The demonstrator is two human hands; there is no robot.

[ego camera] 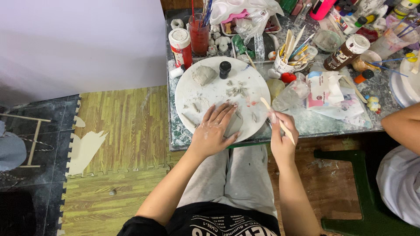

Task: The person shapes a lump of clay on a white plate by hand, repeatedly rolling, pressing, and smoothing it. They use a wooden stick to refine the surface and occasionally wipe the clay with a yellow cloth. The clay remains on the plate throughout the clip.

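My left hand [213, 131] lies flat, fingers spread, on a flattened slab of grey clay [233, 124] at the near edge of a round white board [214, 94]. Just right of the board, my right hand [281, 133] grips a thin wooden modelling stick [275, 118], its tip pointing up-left toward the board. A lump of grey clay [204, 74] rests at the back left of the board, beside a small black cap [225, 69]. Small clay scraps [237, 89] are scattered across the board's middle.
The low table [306, 124] is crowded: a red-labelled bottle [180, 47], a jar of red water with brushes [199, 32], a cup of tools [286, 61], a brown paint bottle [347, 52], crumpled paper [326, 89]. Another person's arm [400, 124] and a green stool [369, 192] are at right.
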